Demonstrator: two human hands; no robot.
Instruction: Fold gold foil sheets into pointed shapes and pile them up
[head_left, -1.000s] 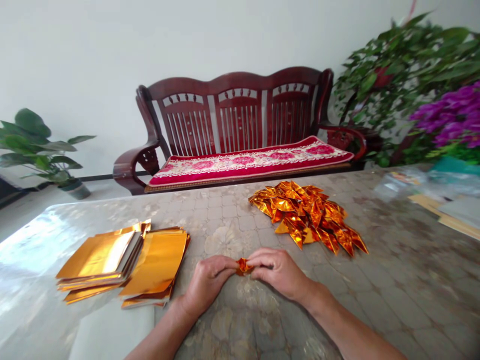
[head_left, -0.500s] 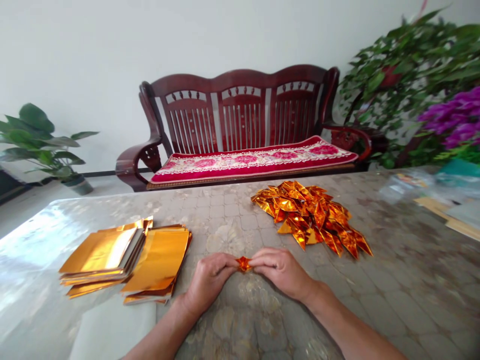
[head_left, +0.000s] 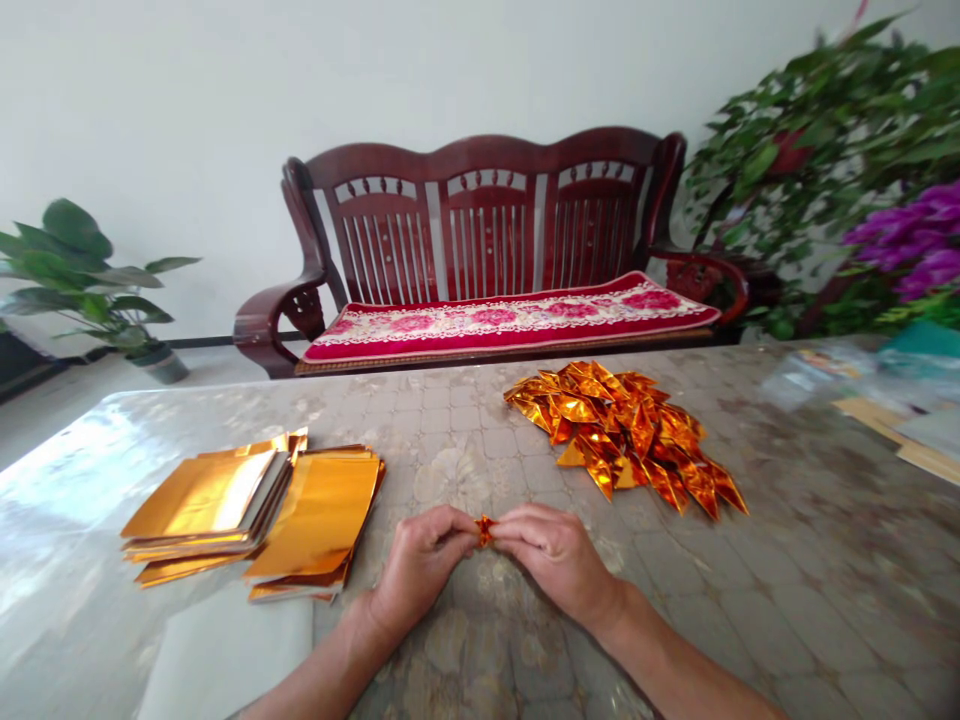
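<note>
Between my two hands is a small folded piece of shiny orange-gold foil paper [head_left: 485, 532], mostly covered by fingers. My left hand [head_left: 427, 555] pinches its left end with thumb and fingertips. The right end is pinched by my right hand [head_left: 561, 558]. Beyond my right hand lies a heap of folded foil-paper pieces [head_left: 622, 425] with pointed ends. To the left of my left hand are two stacks of flat gold foil sheets, a left stack [head_left: 199, 500] and a right stack [head_left: 319, 515], lying side by side.
A patterned cover lies over the table [head_left: 750, 590]. A pale sheet [head_left: 225, 655] rests near the left forearm. Plastic bags [head_left: 817, 372] and flat card pieces [head_left: 870, 418] are at the far right. Behind the table stands a wooden bench [head_left: 487, 220], with plants on both sides.
My hands have drawn slightly closer together, and less of the foil piece shows between them. The view has shifted a little. Stacks and heap stay as they were.
</note>
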